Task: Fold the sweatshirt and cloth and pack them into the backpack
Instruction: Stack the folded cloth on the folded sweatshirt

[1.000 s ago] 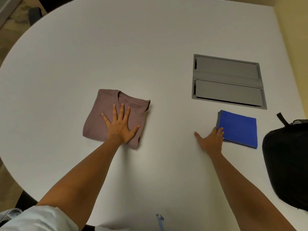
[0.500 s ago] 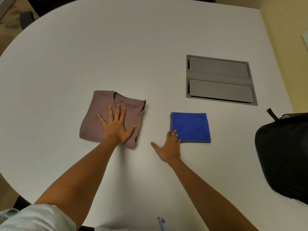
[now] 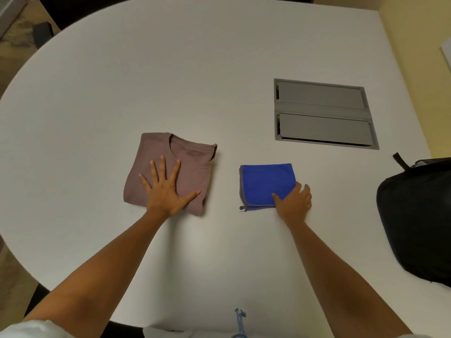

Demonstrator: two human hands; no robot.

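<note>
On the left, the person's left hand [image 3: 168,191] still presses flat on the folded sweatshirt [image 3: 170,170], fingers [image 3: 162,167] spread wide and straight, holding nothing. The sweatshirt lies on the bench [image 3: 146,81] with its collar away from the person, unmoved over the last second.

At centre, the blue cloth [image 3: 267,184] lies folded, now near the sweatshirt; a second ago it lay farther right, close to the backpack. The right hand [image 3: 294,202] has shifted from the cloth's left edge to its near right corner, thumb on top and fingers curled at the edge. This reads as a pinch on that corner.

Behind it, a grey hatch [image 3: 322,113] sits in the bench top.

At far right, the black backpack [image 3: 419,215] rests at the bench edge, well apart from both items. Folding appears complete; packing has not begun. The cloth is probably being gathered with the sweatshirt for one transfer.
</note>
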